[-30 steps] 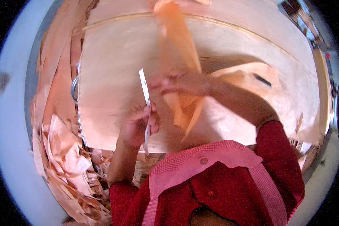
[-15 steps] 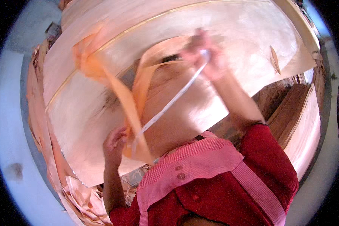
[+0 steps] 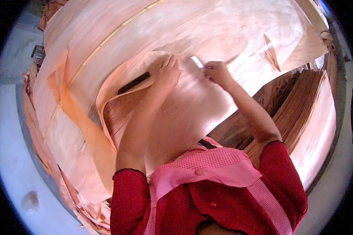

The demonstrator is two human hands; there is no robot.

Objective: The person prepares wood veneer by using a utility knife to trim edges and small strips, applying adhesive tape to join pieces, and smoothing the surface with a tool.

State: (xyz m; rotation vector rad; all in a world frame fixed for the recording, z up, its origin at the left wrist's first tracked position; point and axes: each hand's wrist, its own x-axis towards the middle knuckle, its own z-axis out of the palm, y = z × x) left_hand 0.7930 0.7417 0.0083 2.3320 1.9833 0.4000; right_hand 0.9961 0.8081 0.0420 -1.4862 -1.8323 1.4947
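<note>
Fingers [image 3: 169, 64] of our left hand [image 3: 166, 74] lie bent and close together, pressed down on a loose sheet of thin wood veneer [image 3: 184, 113]; they hold it flat rather than pinch it. Our right hand [image 3: 217, 72] sits just beside the left, its fingers [image 3: 208, 71] curled and pinching a small pale blade-like strip [image 3: 196, 62]. That strip is short, and its long axis runs from the right fingers up and to the left, its free end pointing toward the left hand. We cannot tell exactly what kind of tool it is, since it is blurred.

The veneer sheet under our hands is pale pink-orange, and it curls at its left edge, where a dark narrow bar [image 3: 134, 82] shows beneath it, slanting up to the right. The sheet's long axis runs from near our chest up toward the hands. It rests on a broad stack of larger veneer sheets [image 3: 231, 27] that fills the upper half of the view, with a pale seam line [image 3: 117, 31] crossing it diagonally. To our left an orange strip of veneer [image 3: 78, 117] hangs down over the stack's edge. To our right a pile of darker veneer [image 3: 302, 102] shows its layered edges. Grey floor [image 3: 11, 156] lies beyond on the left.
</note>
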